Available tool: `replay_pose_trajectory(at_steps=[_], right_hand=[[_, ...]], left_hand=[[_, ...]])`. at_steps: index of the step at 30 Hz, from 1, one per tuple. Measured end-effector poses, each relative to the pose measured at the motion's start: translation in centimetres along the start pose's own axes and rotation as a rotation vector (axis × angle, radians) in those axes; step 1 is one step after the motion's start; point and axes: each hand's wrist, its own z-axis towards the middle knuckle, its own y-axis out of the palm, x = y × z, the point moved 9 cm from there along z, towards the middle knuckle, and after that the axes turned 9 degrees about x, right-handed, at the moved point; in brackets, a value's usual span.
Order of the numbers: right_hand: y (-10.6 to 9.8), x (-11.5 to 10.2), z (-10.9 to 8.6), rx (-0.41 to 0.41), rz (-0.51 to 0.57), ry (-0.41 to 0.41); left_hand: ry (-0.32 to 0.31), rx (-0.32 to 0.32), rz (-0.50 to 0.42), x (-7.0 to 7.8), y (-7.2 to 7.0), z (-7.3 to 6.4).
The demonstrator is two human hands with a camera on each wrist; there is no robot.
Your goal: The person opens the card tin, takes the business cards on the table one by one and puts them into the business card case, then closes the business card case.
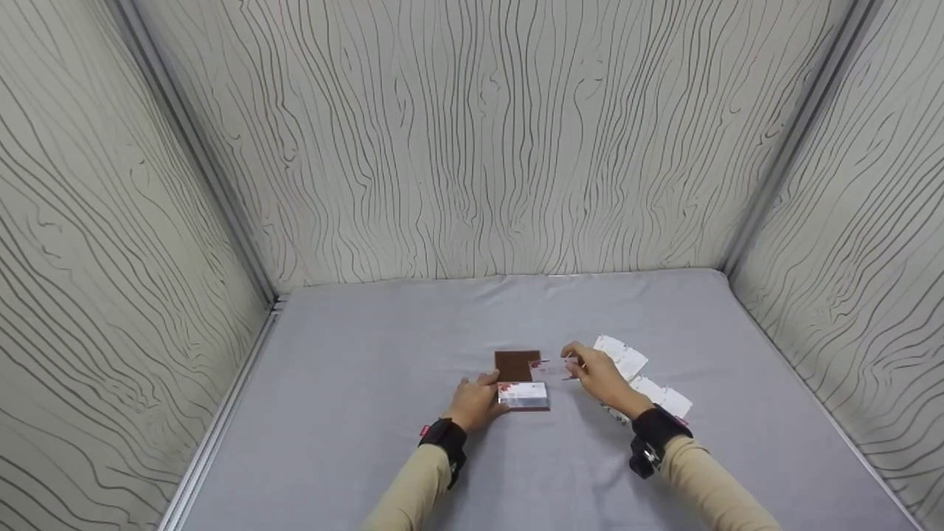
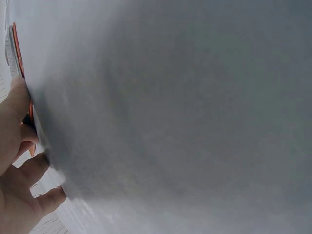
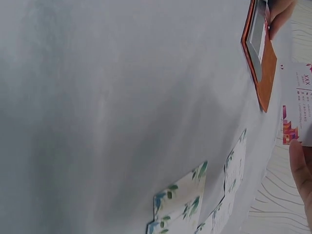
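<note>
An open brown business card case [image 1: 513, 363] lies on the grey cloth, its lid side away from me. Its near half is a silvery tray [image 1: 525, 403] holding white cards with a red print. My left hand [image 1: 472, 404] grips the case at its left side, thumb along the near edge in the left wrist view. Pinched between the thumb and fingers of my right hand [image 1: 601, 375] is one business card [image 3: 296, 105], white with red and orange print. This card is above the cloth, just right of the lid; the right fingertips behind it are partly hidden.
Several white cards with green leaf prints [image 3: 183, 200] lie spread and overlapping on the cloth, beside and under the right forearm. Grey cloth [image 1: 354, 369] covers the table. Wood-patterned panels [image 1: 472, 147] enclose the back and both sides.
</note>
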Motion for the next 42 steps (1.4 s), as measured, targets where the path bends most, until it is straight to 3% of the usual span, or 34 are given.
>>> replay_pose_trajectory(at_steps=[9, 17, 34, 42], right_hand=[[2.0, -1.7, 0.1, 0.013, 0.021, -0.073], [3.6, -2.2, 0.2, -0.044, 0.066, -0.051], [5.5, -2.5, -0.4, -0.121, 0.049, -0.039], [6.0, -2.9, -0.6, -0.125, 0.026, -0.089]], left_hand=[[-0.014, 0.004, -0.012, -0.1, 0.1, 0.1], [-0.015, 0.018, -0.026, -0.2, 0.3, 0.0], [0.004, 0.021, 0.009, -0.1, 0.0, -0.1], [0.010, 0.031, -0.004, 0.1, -0.3, 0.0]])
